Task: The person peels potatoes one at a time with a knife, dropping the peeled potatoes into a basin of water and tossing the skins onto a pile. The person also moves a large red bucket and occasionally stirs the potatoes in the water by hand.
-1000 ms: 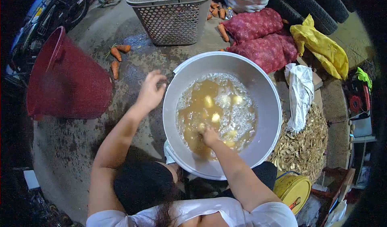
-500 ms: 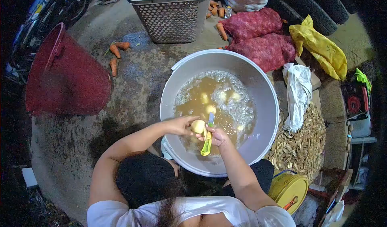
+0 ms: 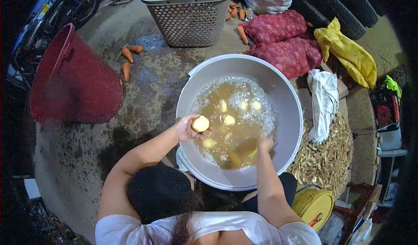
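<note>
My left hand is closed around a peeled, pale yellow potato above the left side of a big grey tub. My right hand is over the right side of the tub, blurred by motion. A green bit of the peeler shows beside its fingers; the rest is smeared or hidden. Cloudy brown water with foam fills the bottom of the tub. Several peeled potatoes float there, among them one potato near the middle and another potato below my left hand.
A red bucket leans at left, near loose carrots. Behind the tub stand a grey perforated basket and red net sacks. Peelings and a yellow lidded bucket are at right.
My hands have moved apart: the left went left and up with the potato, the right went right with the peeler. More potatoes now show in the water.
</note>
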{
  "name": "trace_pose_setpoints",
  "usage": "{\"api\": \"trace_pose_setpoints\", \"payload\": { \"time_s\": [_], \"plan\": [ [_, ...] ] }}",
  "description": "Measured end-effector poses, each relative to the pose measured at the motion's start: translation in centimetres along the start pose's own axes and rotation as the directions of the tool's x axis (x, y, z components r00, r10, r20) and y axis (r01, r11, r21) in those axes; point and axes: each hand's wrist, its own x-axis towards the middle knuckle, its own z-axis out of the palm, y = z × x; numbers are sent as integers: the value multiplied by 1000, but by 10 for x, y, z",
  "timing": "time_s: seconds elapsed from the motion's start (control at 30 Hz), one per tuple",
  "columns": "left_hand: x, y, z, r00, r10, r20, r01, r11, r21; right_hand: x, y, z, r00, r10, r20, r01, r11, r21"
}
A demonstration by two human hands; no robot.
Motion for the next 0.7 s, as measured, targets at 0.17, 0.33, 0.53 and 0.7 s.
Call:
{"api": "trace_pose_setpoints", "payload": {
  "time_s": [0.17, 0.33, 0.53, 0.7],
  "plan": [
    [7, -1, -18, 955, 224, -196, -164, 946, 279, -38, 70, 42, 761, -414, 499, 646, 421, -637],
    [2, 8, -15, 911, 340, -235, -236, 895, 379, -120, 19, 88, 531, -708, 465, 848, 441, -295],
    [-8, 12, -21, 863, 376, -337, -258, 902, 345, -155, -6, 81, 208, -144, 968, 957, 235, -170],
    [-2, 6, -24, 861, 350, -369, -225, 913, 340, -142, 13, 47, 320, -110, 941, 939, 165, -301]
  ]
}}
